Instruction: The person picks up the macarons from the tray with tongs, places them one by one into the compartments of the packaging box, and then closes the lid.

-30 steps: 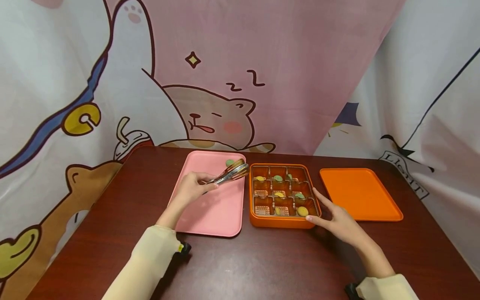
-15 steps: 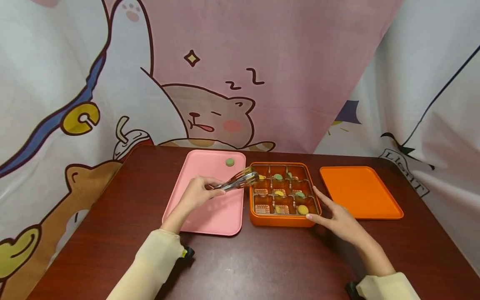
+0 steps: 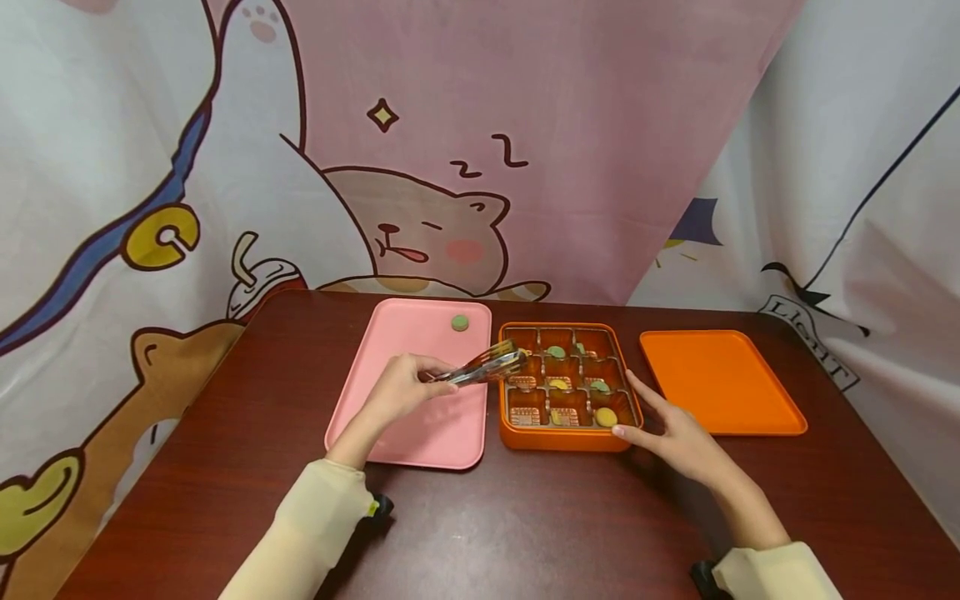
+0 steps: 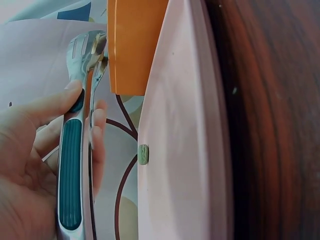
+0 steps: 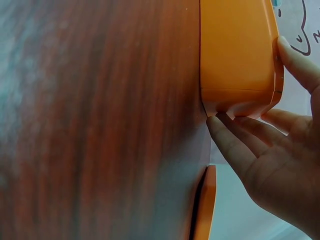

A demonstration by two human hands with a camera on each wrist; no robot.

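Note:
My left hand [image 3: 405,387] grips metal tongs [image 3: 483,367] with teal grips, over the pink tray [image 3: 420,433]. The tong tips overlap the orange box's [image 3: 566,440] left back compartment, where a bit of yellow shows. In the left wrist view, a yellowish-brown patch shows between the tips; I cannot tell whether it is a held piece. Several small yellow and green macarons, among them a yellow macaron [image 3: 605,417], sit in the box's divided insert. My right hand [image 3: 678,442] rests at the box's front right corner, thumb on the front rim, straight fingers against the side [image 5: 235,142].
One green macaron [image 3: 460,322] lies at the pink tray's back right. An orange lid [image 3: 723,383] lies to the right of the box. A printed cartoon curtain [image 3: 570,167] hangs behind the dark wooden table [image 3: 480,533].
My left hand has carried the tongs rightward from over the pink tray to the box's left back compartment, uncovering the green macaron. My right hand stays at the box corner.

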